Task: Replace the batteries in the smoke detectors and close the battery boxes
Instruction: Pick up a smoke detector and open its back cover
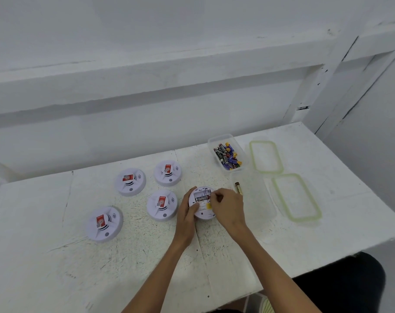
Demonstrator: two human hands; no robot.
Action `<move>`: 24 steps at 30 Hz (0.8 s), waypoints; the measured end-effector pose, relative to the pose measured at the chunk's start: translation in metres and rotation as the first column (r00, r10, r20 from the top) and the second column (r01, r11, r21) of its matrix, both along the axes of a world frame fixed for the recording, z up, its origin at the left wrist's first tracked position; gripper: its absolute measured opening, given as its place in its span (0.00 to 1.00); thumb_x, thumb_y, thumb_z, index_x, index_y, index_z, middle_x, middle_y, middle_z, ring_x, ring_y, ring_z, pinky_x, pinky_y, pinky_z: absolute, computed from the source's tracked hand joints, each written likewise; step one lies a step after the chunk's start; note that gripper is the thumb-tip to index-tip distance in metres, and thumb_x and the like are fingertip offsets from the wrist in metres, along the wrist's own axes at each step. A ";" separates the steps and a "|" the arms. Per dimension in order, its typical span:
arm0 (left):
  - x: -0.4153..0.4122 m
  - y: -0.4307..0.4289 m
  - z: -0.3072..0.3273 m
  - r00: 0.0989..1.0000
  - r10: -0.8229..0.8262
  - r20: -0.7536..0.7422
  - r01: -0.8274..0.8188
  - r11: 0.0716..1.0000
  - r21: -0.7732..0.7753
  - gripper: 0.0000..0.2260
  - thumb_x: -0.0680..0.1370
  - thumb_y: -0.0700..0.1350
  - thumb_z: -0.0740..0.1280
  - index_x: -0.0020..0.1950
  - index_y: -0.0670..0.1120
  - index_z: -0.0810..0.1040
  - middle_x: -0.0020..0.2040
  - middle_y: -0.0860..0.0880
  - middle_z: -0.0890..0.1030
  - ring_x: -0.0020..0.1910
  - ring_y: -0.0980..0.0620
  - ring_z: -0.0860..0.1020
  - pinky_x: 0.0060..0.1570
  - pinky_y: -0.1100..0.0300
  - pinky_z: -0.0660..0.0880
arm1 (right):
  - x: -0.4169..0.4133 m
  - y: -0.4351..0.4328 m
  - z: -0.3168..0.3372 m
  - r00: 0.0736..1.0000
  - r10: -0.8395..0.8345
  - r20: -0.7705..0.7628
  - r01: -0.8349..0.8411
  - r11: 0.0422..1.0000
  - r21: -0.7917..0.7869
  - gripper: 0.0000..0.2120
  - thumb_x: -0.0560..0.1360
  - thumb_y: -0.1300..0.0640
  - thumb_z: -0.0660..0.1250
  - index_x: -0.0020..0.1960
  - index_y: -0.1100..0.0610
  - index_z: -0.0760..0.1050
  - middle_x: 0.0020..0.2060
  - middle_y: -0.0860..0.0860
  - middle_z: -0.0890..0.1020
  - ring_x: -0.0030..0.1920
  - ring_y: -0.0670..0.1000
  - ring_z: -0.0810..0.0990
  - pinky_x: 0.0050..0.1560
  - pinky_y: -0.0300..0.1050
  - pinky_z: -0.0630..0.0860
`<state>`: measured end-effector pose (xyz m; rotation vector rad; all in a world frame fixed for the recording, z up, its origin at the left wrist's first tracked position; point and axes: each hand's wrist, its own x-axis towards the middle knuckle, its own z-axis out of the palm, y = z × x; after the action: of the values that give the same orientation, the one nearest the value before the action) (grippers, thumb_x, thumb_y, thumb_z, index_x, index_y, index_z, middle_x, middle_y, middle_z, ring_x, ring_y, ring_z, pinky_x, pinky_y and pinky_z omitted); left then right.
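A white smoke detector (203,212) lies on its face on the table, its battery box open with a black battery (202,198) inside. My left hand (187,213) grips the detector's left rim. My right hand (228,207) pinches at the right end of that battery; what the fingertips hold is hidden. Several other detectors (162,205) (167,173) (130,181) (104,223) rest face up to the left, each with a red sticker. One loose battery (238,187) lies in a clear tub just right of my right hand.
A clear tub (214,141) full of batteries stands at the back. The second clear tub (259,199) sits in front of it. Two green-rimmed lids (253,154) (280,195) lie to the right. The table's right edge (372,168) drops off; a white wall runs behind.
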<state>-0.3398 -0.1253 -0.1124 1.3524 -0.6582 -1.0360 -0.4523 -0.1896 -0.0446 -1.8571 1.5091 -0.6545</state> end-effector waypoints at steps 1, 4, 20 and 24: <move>0.000 0.000 0.000 1.000 -0.003 -0.001 0.003 1.000 0.001 0.23 0.79 0.45 0.62 0.75 0.50 0.72 0.71 0.48 0.79 0.69 0.48 0.78 0.66 0.51 0.78 | 0.001 -0.001 0.000 1.000 -0.023 0.012 0.023 0.999 0.033 0.11 0.78 0.57 0.65 0.45 0.59 0.85 0.36 0.51 0.85 0.36 0.48 0.83 0.42 0.43 0.81; -0.001 0.001 0.001 1.000 -0.009 -0.007 0.009 1.000 -0.003 0.23 0.79 0.45 0.62 0.75 0.49 0.71 0.71 0.48 0.78 0.68 0.49 0.78 0.65 0.53 0.78 | 0.004 -0.005 0.001 0.994 -0.085 0.072 0.073 0.984 0.164 0.13 0.77 0.57 0.66 0.36 0.59 0.84 0.29 0.52 0.84 0.32 0.51 0.84 0.41 0.48 0.82; -0.004 0.003 0.003 1.000 -0.014 -0.002 0.014 0.998 -0.054 0.24 0.79 0.44 0.61 0.76 0.50 0.70 0.72 0.49 0.77 0.68 0.51 0.78 0.60 0.58 0.79 | 0.012 -0.008 -0.003 0.956 -0.284 0.077 0.248 0.919 0.306 0.13 0.72 0.49 0.73 0.35 0.57 0.85 0.29 0.50 0.84 0.34 0.49 0.84 0.38 0.40 0.79; -0.005 0.003 0.002 1.000 0.000 -0.016 -0.001 0.998 -0.062 0.24 0.80 0.43 0.60 0.77 0.48 0.69 0.73 0.47 0.76 0.69 0.52 0.78 0.61 0.59 0.78 | 0.015 -0.005 -0.004 0.949 -0.296 0.104 0.257 0.923 0.287 0.14 0.71 0.46 0.74 0.36 0.57 0.84 0.31 0.50 0.84 0.34 0.49 0.84 0.37 0.39 0.78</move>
<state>-0.3450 -0.1220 -0.1100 1.2895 -0.6724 -1.0172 -0.4370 -0.1944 -0.0481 -1.3751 1.6870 -0.6595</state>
